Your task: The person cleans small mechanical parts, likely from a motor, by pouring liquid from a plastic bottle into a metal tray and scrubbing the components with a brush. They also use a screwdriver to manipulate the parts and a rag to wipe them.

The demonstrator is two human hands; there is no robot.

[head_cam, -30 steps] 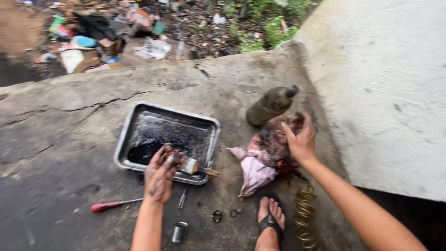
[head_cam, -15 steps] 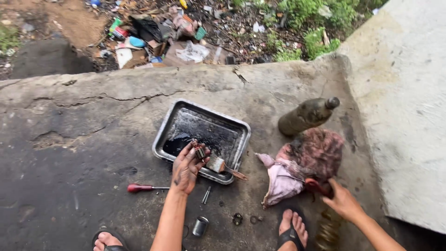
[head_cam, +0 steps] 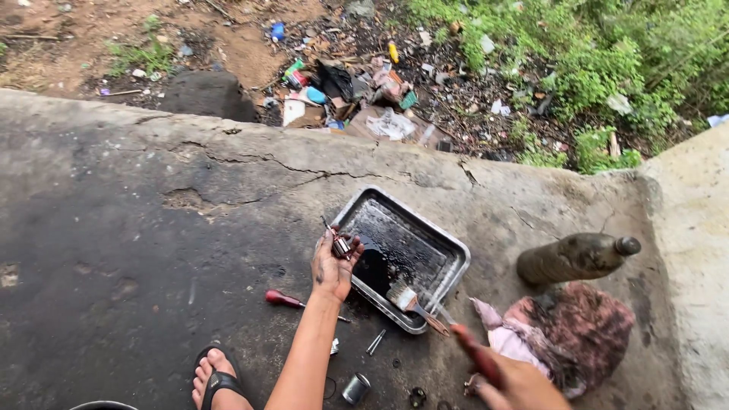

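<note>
Over the near-left rim of the metal tray [head_cam: 456,257], the left hand [head_cam: 334,266] is closed around a small metal part [head_cam: 339,244], gripped between thumb and fingers and held above the dark oily liquid pooled in the tray, probably so that any drips fall back into it. At the bottom edge of the view the right hand [head_cam: 516,386] is wrapped around a red-handled tool [head_cam: 477,355], blurred, with its working end not clear; it sits just in front of the dirty pink rag [head_cam: 569,338]. A paintbrush [head_cam: 414,302] leans with its bristles inside the tray and its handle over the rim, within easy reach of either hand. A red-handled screwdriver [head_cam: 292,301] lies on the concrete just left of the left forearm, and a small metal cylinder [head_cam: 355,388], a pin [head_cam: 376,342] and a few ring-like bits lie loose near the bottom, apart from the tray. A grimy plastic bottle [head_cam: 573,258] lies on its side behind the rag. All of this rests on a cracked, oil-darkened concrete slab [head_cam: 152,228], with a paler raised concrete wall [head_cam: 691,228] on the right. A sandalled foot [head_cam: 216,376] is planted at the lower left. Beyond the slab lie bare earth, scattered litter [head_cam: 357,95] and green weeds [head_cam: 607,61]; the setting is outdoors in daylight.
</note>
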